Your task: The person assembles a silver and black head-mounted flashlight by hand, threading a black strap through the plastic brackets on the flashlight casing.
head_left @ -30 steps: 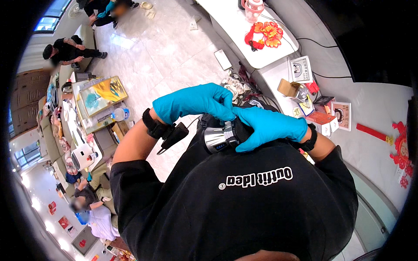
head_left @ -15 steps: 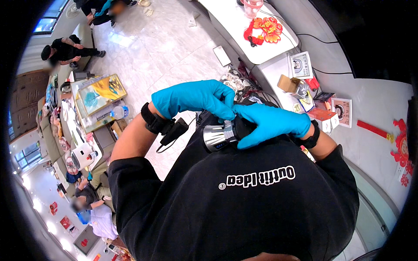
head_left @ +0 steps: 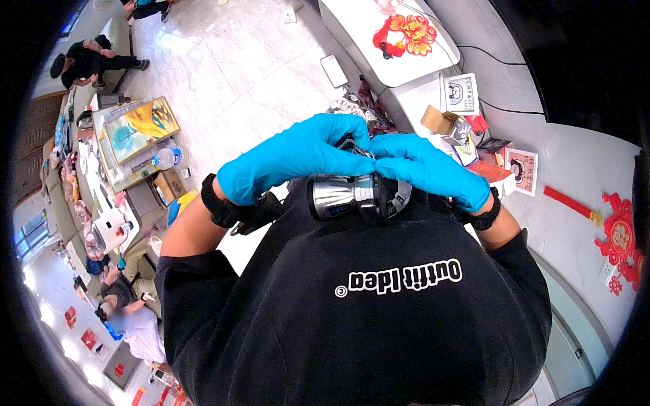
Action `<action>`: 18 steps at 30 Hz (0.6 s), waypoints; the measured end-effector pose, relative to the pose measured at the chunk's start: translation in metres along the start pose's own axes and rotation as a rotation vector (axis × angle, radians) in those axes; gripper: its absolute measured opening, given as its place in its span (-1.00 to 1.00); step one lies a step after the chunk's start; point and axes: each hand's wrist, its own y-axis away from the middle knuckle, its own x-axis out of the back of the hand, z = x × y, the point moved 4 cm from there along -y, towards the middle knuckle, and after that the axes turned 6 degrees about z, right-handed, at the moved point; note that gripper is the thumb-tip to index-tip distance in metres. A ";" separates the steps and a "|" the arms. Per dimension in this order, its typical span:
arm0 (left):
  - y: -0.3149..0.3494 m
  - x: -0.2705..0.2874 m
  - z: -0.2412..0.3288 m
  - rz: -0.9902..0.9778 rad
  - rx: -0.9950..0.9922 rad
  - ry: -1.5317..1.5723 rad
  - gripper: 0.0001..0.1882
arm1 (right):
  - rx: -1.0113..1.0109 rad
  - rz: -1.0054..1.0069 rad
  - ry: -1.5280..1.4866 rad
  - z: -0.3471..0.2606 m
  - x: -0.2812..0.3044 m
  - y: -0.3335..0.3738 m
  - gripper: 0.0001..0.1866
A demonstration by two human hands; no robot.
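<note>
At the far left, a person in black (head_left: 101, 59) sits on a couch. To the right of this person, a table (head_left: 108, 159) bears a framed yellow-and-blue picture (head_left: 143, 128), set at a slant to the table's edges; a clear bottle (head_left: 166, 158) is near the table's right-hand corner.

The left hand (head_left: 301, 159), in a blue glove, comes in from the left with bent fingers, a dark strap-like part (head_left: 352, 145) showing between them. Its fingertips meet those of the other hand; I cannot tell just what they pinch.

Below the fingertips, in front of the black shirt (head_left: 352, 318), is a silver device (head_left: 345, 195), shaped like a lamp. Its long axis runs nearly level, left to right. The wide, black-rimmed end points to the person's left; it narrows rightward into a black part (head_left: 387, 199).

The right hand (head_left: 437, 169), gloved alike, lies above that black part with fingers reaching left; its exact grip is hidden.

Farther off, a white table (head_left: 399, 71) carries a red-and-gold ornament (head_left: 414, 34) by its right-hand edge. Past the table's near rounded end are an open brown box (head_left: 439, 122) and two framed pictures (head_left: 460, 93). A red ornament (head_left: 617, 233) hangs on the wall at far right.
</note>
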 end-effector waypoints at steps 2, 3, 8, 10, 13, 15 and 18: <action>0.004 -0.001 -0.001 -0.004 -0.025 0.055 -0.80 | 0.025 -0.010 0.000 -0.006 0.000 0.000 -0.65; 0.006 -0.002 -0.003 0.007 -0.029 0.082 -0.79 | 0.021 -0.010 -0.034 -0.007 -0.001 0.000 -0.65; 0.011 -0.002 -0.013 0.038 -0.067 0.202 -0.76 | -0.022 -0.042 -0.051 -0.008 -0.002 -0.002 -0.63; 0.009 0.000 -0.016 0.038 -0.090 0.225 -0.76 | -0.128 -0.052 -0.048 -0.011 -0.001 -0.001 -0.62; 0.011 -0.002 -0.016 0.046 -0.058 0.303 -0.76 | -0.101 0.028 -0.040 -0.013 0.003 0.001 -0.64; 0.012 -0.004 -0.013 0.065 -0.051 0.290 -0.74 | -0.164 0.034 -0.133 -0.012 0.006 -0.002 -0.66; 0.009 -0.003 -0.015 0.106 -0.071 0.177 -0.72 | -0.101 0.121 -0.008 -0.025 0.007 -0.005 -0.69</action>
